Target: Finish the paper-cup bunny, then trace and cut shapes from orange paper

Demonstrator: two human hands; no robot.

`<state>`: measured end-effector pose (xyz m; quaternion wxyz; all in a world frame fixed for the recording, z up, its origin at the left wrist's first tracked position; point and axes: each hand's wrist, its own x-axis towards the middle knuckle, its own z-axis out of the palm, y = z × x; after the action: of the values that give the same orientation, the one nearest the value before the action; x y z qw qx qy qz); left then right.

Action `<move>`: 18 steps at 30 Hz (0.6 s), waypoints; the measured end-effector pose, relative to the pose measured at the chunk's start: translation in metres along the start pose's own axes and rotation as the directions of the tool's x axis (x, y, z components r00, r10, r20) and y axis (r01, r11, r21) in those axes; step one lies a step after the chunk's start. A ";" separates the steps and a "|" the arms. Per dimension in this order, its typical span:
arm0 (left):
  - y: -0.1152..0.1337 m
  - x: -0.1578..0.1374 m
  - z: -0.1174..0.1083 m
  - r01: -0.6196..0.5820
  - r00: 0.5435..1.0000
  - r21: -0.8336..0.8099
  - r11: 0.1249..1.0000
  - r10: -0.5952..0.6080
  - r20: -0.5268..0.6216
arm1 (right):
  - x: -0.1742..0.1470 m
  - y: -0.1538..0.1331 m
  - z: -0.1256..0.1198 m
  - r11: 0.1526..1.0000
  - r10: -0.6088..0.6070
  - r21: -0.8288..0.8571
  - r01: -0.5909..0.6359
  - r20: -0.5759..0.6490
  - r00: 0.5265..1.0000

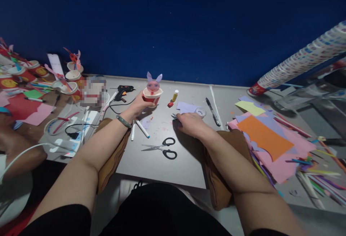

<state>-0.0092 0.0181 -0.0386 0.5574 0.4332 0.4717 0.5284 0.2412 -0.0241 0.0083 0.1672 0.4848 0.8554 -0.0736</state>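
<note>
My left hand (142, 104) is wrapped round a red and white paper cup (150, 99), held upright above the table. Out of the cup's top rises a pink paper face with lilac rabbit ears (153, 84). My right hand (190, 123) is closed near the table's middle, fingertips pinching something small and dark that I cannot make out. Beside it lie lilac paper (186, 107) and a roll of clear tape (200, 112). A glue stick (175, 95) stands behind, its red cap (170, 104) off. Black-handled scissors (162, 148) lie in front, blades pointing left.
A black glue gun (124, 91), markers (142, 129) and a power strip (81, 133) lie to the left, with finished cups (71, 90) farther off. On the right are a black pen (213, 111), orange paper (263, 135) and a tall leaning stack of cups (300, 61). Another person's arm (20, 145) reaches in at left.
</note>
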 end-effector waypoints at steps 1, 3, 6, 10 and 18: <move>-0.001 0.000 0.000 -0.008 1.000 0.003 1.000 0.008 0.007 | 0.000 -0.001 0.000 1.000 0.010 0.027 -0.009 -0.044 0.999; -0.002 0.001 -0.001 -0.033 0.999 0.024 0.999 0.032 0.035 | -0.001 -0.004 0.001 0.992 0.036 0.126 -0.012 -0.196 0.980; 0.000 0.000 0.001 -0.039 0.997 0.012 0.999 0.038 0.070 | 0.003 -0.010 0.002 0.954 0.074 0.291 0.068 -0.452 0.889; 0.006 -0.002 0.005 -0.040 0.993 -0.034 0.999 0.044 0.111 | 0.025 -0.016 -0.005 0.921 0.046 0.342 0.187 -0.571 0.820; 0.009 0.002 0.003 -0.111 0.989 -0.112 0.987 0.122 0.089 | 0.081 -0.018 -0.043 0.862 -0.071 0.392 0.321 -0.533 0.843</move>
<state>-0.0081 0.0211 -0.0292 0.5696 0.4543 0.3896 0.5633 0.1779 0.0437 0.0184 -0.1909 0.4196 0.8718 -0.1657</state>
